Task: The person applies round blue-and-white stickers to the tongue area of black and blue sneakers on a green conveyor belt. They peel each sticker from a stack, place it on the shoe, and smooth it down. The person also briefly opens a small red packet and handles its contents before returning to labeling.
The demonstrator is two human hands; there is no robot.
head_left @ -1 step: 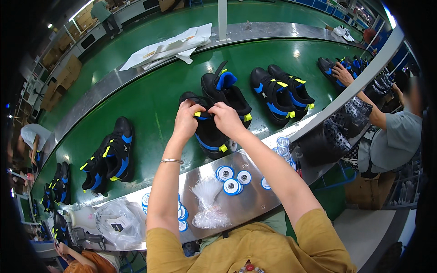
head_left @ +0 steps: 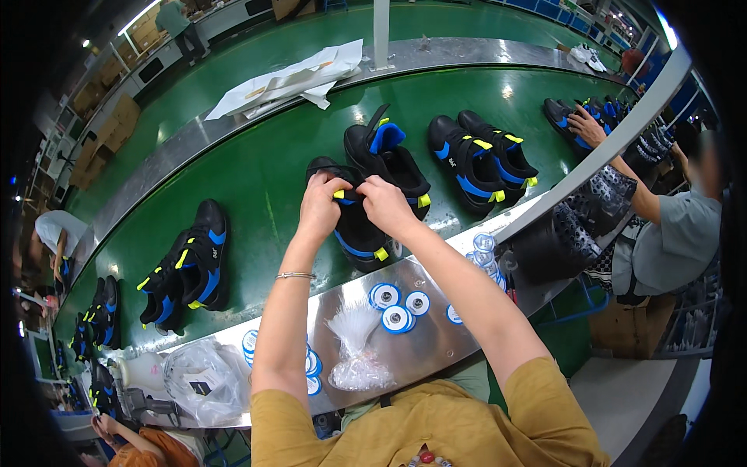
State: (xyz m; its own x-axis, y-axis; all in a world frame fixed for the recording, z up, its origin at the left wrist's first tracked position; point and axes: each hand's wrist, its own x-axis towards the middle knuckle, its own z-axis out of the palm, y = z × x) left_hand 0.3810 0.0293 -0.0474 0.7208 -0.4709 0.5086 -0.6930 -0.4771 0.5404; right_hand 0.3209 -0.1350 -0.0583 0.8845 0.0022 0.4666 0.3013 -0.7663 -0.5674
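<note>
Here at the near edge of the green belt [head_left: 272,167] sits the black-and-blue shoe [head_left: 352,226], heel toward the metal counter [head_left: 436,342]. The left hand [head_left: 319,206] has its grip pinched narrow on the shoe's strap, by a yellow tab; the right hand [head_left: 384,205] is in at the opening, fingertips hidden, so can't tell what that grip holds! The mate [head_left: 398,165] stands just beyond; round tags [head_left: 398,318] lie along the counter's near edge.

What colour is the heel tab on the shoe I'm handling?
The heel tab is bright yellow; it shows best in the head view.
</note>
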